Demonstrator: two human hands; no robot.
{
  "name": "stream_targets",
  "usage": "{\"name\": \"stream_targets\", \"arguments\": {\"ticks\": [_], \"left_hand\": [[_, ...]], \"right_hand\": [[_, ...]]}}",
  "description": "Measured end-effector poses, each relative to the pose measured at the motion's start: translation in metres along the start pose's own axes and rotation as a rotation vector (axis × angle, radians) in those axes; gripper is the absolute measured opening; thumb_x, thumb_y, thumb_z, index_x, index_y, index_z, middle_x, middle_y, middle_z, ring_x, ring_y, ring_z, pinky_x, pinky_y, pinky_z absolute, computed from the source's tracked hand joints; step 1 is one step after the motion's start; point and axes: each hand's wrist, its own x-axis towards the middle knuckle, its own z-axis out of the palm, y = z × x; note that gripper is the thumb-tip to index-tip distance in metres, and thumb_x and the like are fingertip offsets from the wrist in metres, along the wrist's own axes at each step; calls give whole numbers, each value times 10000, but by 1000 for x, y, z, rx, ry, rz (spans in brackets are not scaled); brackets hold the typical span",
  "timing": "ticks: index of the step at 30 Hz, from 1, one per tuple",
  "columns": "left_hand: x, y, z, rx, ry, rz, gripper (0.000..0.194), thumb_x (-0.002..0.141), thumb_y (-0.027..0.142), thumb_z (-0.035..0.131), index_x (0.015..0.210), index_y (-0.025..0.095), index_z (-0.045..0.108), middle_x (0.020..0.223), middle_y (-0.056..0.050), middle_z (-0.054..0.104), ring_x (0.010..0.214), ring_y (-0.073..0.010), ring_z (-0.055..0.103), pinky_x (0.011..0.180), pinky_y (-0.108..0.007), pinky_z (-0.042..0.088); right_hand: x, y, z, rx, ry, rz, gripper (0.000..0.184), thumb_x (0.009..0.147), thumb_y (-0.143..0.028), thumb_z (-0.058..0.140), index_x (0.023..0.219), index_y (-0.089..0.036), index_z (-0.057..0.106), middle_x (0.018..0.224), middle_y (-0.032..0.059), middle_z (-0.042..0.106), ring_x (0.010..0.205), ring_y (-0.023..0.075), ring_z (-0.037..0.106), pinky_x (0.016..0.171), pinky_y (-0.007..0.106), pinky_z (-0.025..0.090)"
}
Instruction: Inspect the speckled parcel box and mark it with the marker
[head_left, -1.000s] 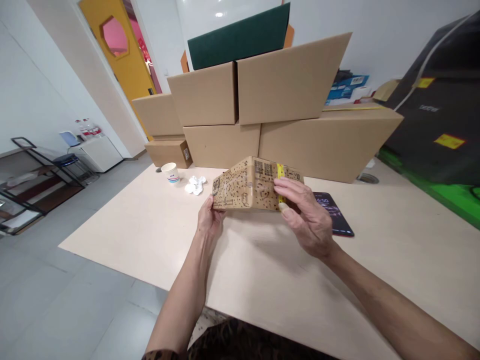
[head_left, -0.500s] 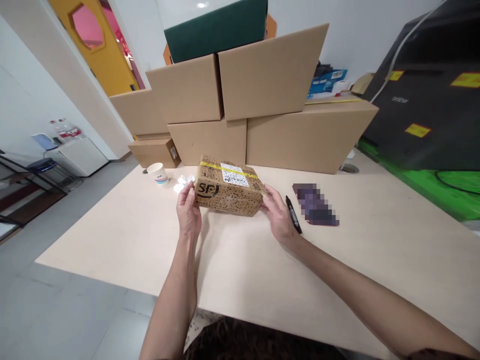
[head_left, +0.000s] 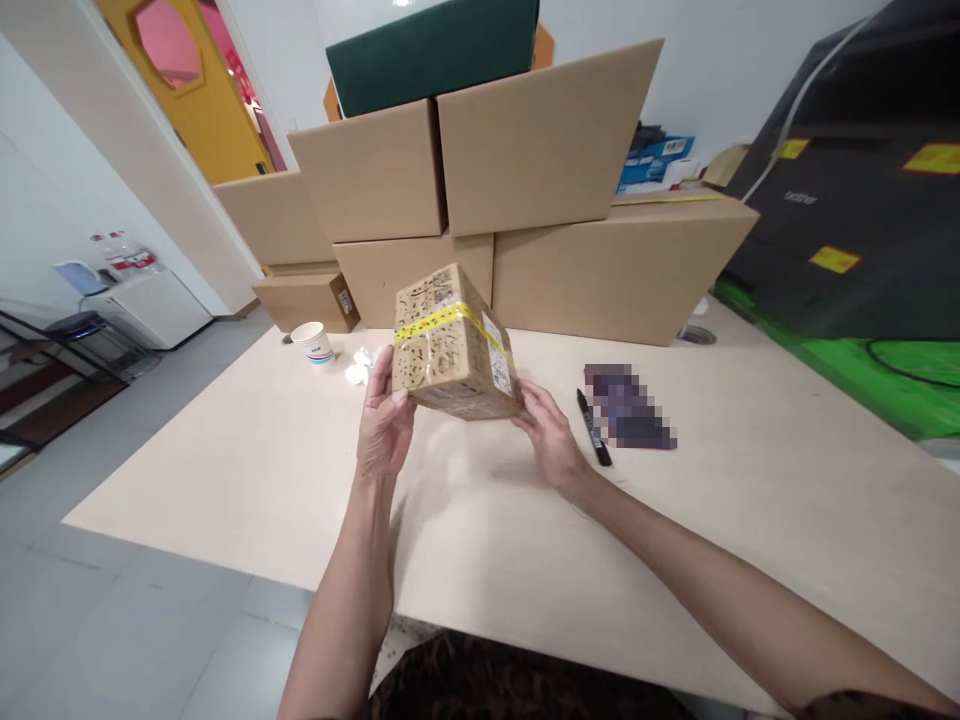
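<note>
"Brown cardboard with black speckles: where is that small rectangular box sitting?"

"It is hanging, tilted, above the pale wooden worktop, in front of the stack; only the hands appear to be supporting it."

"How are the hands standing?"

"They are staying apart from each other, both clamping the box. The left hand is pressing its thumb on the near face, its fingers lying along the left side. The right hand is gripping the lower right corner; its thumb I cannot tell clearly."

"Why there?"

"For balance, I am judging: opposite holds are sharing the weight and leaving the bright yellow tape band and white printed label uncovered."

"And the surroundings?"

"A slim black marker pen is lying just beside a dark, flat, pixelated rectangular object, both presumably sitting aside for elbow room. A white printed paper cup is standing upright near a crumpled white tissue, beyond the left hand. Plain brown cardboard boxes are standing stacked behind, probably saving surface, with a dark green box topping them."
</note>
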Motion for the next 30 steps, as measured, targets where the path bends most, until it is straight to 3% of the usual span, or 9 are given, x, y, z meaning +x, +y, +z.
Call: {"name": "stream_targets", "arguments": {"ticks": [3,6,10,16,21,25,30], "left_hand": [[-3,-4,-2,58,-96,-15,438,728,368,843,1143,244,779,1408,-83,672,1380,-312,546,1037,-348,511],[-4,-14,-5,182,-136,-163,489,802,510,797,1221,262,750,1464,-99,635,1432,-352,499,1106,-441,472],[-8,-29,-2,271,-170,-256,463,839,448,792,1269,292,719,1534,-80,579,1506,-339,418,1184,-471,401],[-12,-26,5,168,-195,-216,489,755,310,864,1227,269,739,1510,-70,603,1533,-311,387,1237,-424,354],[-12,-22,10,53,-96,-243,452,729,345,885,1148,244,749,1379,-83,698,1490,-333,456,1178,-442,447],[-12,-28,12,76,-78,-274,438,772,410,855,1149,210,753,1350,-91,715,1437,-342,519,1159,-443,462],[-15,-38,11,83,-54,-413,401,853,511,771,1127,219,756,1313,-76,735,1427,-343,528,1169,-479,446]], "right_hand": [[5,8,-4,-59,15,-165,519,885,-659,590,1243,-294,682,1546,50,563,1494,292,434,1231,547,331],[7,13,-4,-69,-37,-310,569,948,-662,478,1349,-293,642,1523,60,589,1471,282,472,1190,522,413],[4,10,1,-50,-102,-300,637,970,-695,381,1430,-303,584,1452,75,650,1367,286,586,1089,527,518],[-1,-7,-2,-147,-112,-450,704,913,-795,398,1390,-327,619,1380,84,693,1356,309,594,1101,523,515],[-7,-20,3,-105,-150,-387,648,984,-720,317,1431,-323,566,1481,61,623,1414,279,547,1112,528,500],[-7,-20,8,-17,-118,-344,571,988,-651,407,1400,-298,586,1519,71,591,1424,262,534,1142,502,477],[-7,-20,9,7,-142,-203,541,981,-640,452,1385,-308,594,1477,52,628,1391,250,569,1113,480,509]]}}
